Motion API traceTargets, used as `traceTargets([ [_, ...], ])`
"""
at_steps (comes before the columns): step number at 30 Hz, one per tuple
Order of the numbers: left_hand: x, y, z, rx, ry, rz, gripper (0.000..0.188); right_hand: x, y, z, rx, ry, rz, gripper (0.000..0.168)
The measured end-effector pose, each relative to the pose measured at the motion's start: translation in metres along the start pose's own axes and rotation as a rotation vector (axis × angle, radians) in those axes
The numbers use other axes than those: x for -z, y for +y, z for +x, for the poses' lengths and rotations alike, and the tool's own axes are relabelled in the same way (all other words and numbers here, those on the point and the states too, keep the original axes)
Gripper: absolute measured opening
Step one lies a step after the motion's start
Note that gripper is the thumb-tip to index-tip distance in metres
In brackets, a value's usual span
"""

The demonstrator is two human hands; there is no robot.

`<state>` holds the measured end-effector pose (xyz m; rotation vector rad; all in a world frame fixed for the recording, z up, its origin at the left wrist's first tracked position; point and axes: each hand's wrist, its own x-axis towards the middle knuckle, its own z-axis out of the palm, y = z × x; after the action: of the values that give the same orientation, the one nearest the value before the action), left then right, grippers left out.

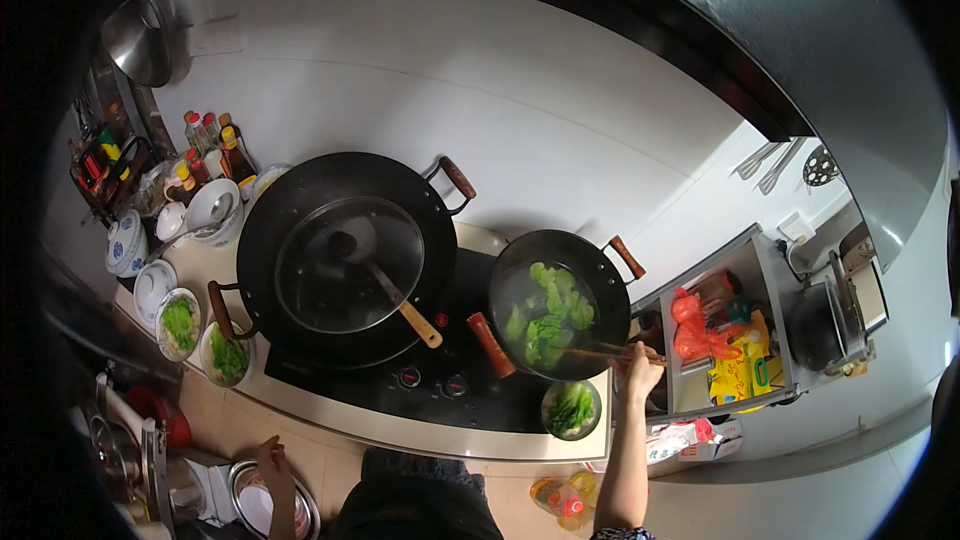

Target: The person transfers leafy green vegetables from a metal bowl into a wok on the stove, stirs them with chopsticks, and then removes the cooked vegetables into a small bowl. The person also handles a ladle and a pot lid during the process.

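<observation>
With chopsticks [596,353] in its grip, my right hand [643,371] is at the lower right rim of the smaller wok [510,270]. The chopstick tips reach into the wok, beside green leafy vegetables [556,304] in liquid. A bowl with greens [571,410] stands below this wok on the counter. My left hand [273,457] hangs at the lower left, in front of the counter's edge, with no held thing visible. The larger wok [349,172] has a glass lid [315,270] within it, and a wooden-handled ladle [397,292] lies there.
Two bowls with greens [178,326] [227,356] stand at the counter's left end. Behind them are lidded dishes [126,244] and sauce bottles [232,150]. A metal shelf [772,300] holding bags is on the right. Oil bottles [559,499] stand on the floor.
</observation>
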<state>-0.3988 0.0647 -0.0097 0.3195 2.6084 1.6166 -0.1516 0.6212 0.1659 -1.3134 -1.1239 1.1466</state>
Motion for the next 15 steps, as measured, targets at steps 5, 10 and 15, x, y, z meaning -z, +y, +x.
traceTargets([
  [5,0.012,0.004,-0.013,0.018,-0.131,0.075,0.022,-0.020,0.028,-0.010,0.078,0.193,0.046,0.021],
  [10,0.023,-0.033,-0.026,0.028,-0.058,0.080,0.019,-0.008,0.017,-0.028,0.156,0.171,0.205,0.023],
  [15,0.022,-0.060,-0.034,0.066,-0.114,0.077,0.020,0.004,-0.008,-0.047,0.253,0.143,0.341,0.024],
])
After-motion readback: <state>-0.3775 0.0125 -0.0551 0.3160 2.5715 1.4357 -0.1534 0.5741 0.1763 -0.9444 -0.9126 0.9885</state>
